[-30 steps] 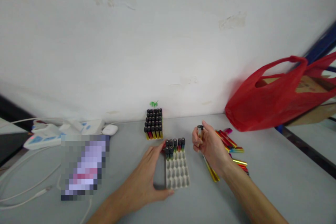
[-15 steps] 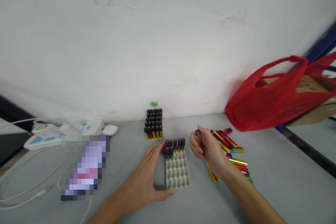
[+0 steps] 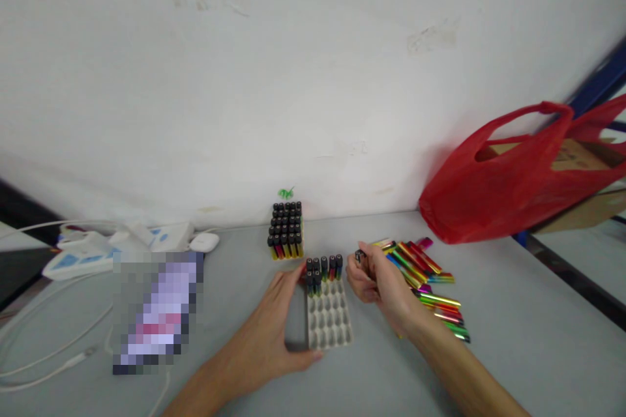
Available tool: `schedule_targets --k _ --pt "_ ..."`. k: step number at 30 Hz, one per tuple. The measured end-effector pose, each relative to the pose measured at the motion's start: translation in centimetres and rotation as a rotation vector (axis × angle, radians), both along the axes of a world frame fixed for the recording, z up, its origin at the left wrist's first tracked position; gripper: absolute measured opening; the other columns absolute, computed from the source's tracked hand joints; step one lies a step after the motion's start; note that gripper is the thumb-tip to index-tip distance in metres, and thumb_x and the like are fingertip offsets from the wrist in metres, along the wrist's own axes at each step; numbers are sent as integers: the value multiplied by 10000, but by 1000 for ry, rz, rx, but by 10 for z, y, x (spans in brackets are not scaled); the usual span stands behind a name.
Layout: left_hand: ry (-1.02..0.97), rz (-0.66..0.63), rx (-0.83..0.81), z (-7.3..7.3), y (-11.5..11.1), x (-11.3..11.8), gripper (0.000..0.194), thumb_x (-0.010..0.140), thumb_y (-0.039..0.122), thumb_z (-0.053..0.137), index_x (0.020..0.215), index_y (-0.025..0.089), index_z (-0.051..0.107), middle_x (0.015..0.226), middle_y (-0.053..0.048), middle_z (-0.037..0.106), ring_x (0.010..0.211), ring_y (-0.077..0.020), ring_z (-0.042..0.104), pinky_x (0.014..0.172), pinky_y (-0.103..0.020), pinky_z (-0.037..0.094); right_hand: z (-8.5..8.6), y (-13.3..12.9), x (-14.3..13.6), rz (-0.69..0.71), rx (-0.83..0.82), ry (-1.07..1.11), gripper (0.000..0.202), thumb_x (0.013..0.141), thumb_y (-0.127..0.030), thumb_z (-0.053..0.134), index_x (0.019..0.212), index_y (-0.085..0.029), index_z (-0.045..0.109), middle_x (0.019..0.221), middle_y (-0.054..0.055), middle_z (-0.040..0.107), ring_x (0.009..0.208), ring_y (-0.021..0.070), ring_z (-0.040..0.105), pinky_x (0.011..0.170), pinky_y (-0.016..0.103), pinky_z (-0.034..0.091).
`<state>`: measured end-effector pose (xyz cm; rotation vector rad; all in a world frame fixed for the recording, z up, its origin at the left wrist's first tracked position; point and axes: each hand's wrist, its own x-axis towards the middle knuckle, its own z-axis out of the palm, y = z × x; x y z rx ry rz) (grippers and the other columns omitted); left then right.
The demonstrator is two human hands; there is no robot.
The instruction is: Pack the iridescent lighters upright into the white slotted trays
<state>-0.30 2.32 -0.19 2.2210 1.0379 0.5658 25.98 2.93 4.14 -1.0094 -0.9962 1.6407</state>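
A pale tray with rows of oval wells sits on the grey table, several black-topped, shiny coloured lighters upright at its far end. My left hand grips this tray from the left, thumb at the near edge and fingers at the far left corner. Just right of the tray, my right hand is closed on a lighter, whose black top shows above the fingers. Beyond and under that hand lies a loose pile of metallic lighters in red, gold, green and blue.
A filled block of upright black-topped lighters stands near the wall. On the left are a power strip, white cables and a blurred purple rectangle. A red bag with cardboard boxes stands at the right.
My right hand has moved slightly left, closer to the tray, with the lighter in it. My left hand and the tray have stayed nearly in place.
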Motion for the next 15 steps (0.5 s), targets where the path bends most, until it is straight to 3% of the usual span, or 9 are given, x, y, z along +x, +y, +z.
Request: schedule_targets --k 9,15 --pt "-6 3 18 -4 1 0 1314 823 273 965 1803 342 92 1817 -181 354 1705 -457 327 1383 -704 323 1 1 -1 -3 -3 -38 598 944 -718 532 577 -273 373 531 -88 231 499 119 152 520 347 113" --pt "12 -3 10 -3 1 0 1326 820 278 974 1801 336 83 1806 -188 359 1695 -454 343 1386 -706 318 -2 -1 0 -18 -41 -100 599 974 -708 512 616 -232 571 512 -58 354 499 130 270 543 353 170"
